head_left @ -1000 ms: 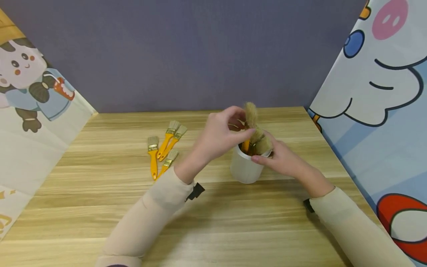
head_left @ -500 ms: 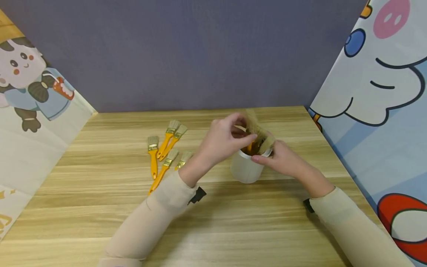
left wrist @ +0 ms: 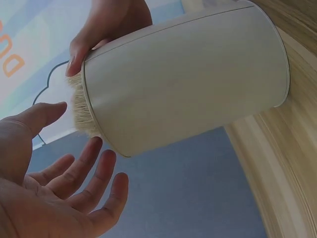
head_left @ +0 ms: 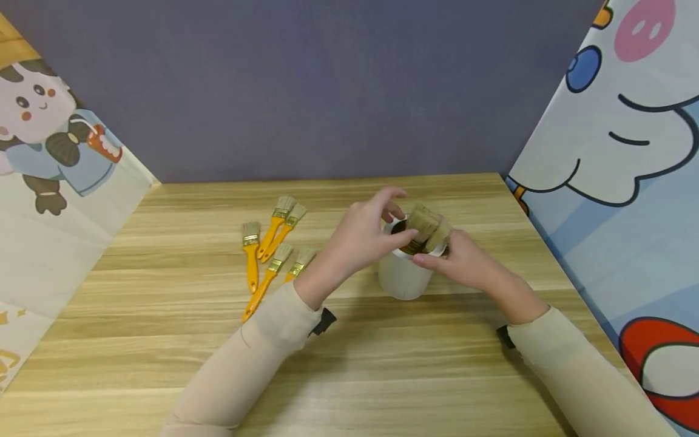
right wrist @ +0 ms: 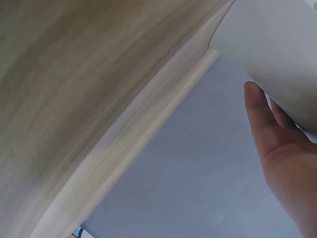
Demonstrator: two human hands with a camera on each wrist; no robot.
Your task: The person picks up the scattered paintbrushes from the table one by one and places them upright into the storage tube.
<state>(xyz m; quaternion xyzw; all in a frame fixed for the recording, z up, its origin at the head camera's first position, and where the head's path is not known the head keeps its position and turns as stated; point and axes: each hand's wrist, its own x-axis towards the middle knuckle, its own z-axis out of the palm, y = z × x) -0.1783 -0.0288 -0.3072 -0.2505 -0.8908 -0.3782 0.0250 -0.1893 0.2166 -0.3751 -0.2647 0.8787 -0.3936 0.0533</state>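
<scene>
A white cylindrical holder [head_left: 405, 278] stands upright on the table, with paintbrushes [head_left: 423, 223] in it, bristles up. My right hand [head_left: 464, 258] grips the holder's right side near the rim, its thumb on the front; the right wrist view shows fingers along the holder's wall [right wrist: 277, 54]. Beside the rim on the left, my left hand [head_left: 368, 233] has its fingers spread and holds nothing. In the left wrist view that left hand [left wrist: 64, 193] is apart from the bristles [left wrist: 83, 109]. The brush handles inside the holder are hidden.
Several yellow-handled paintbrushes [head_left: 250, 258] lie on the wood-grain table [head_left: 382, 376] to the left, one partly covered by the left forearm. A grey-purple panel [head_left: 327, 91] rises behind, and cartoon-printed panels [head_left: 644, 158] flank the sides.
The brush at my left hand has dropped lower into the holder and leans right. My left fingers have let it go and spread apart. The right hand keeps its grip on the holder.
</scene>
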